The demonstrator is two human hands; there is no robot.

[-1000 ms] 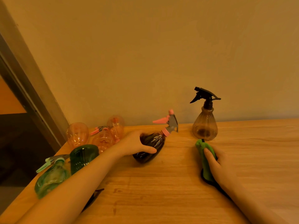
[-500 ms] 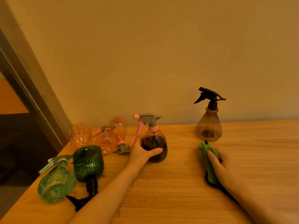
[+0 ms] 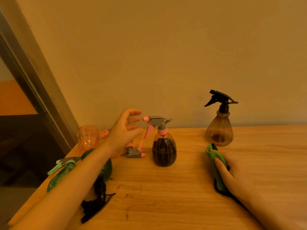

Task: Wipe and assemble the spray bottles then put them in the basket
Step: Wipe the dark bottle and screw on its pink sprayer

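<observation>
No writing can be read on any bottle. Left of centre, the left hand [image 3: 127,130] hovers with fingers spread, holding nothing, just left of the upright dark spray bottle [image 3: 164,146] at mid-frame. At lower right, the right hand [image 3: 232,173] grips a green cloth [image 3: 216,165] on the table [image 3: 166,196].

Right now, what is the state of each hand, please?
Left hand: open, raised in the air, holding nothing.
Right hand: rests on the table, fingers over the green cloth; a real grip cannot be told.
</observation>
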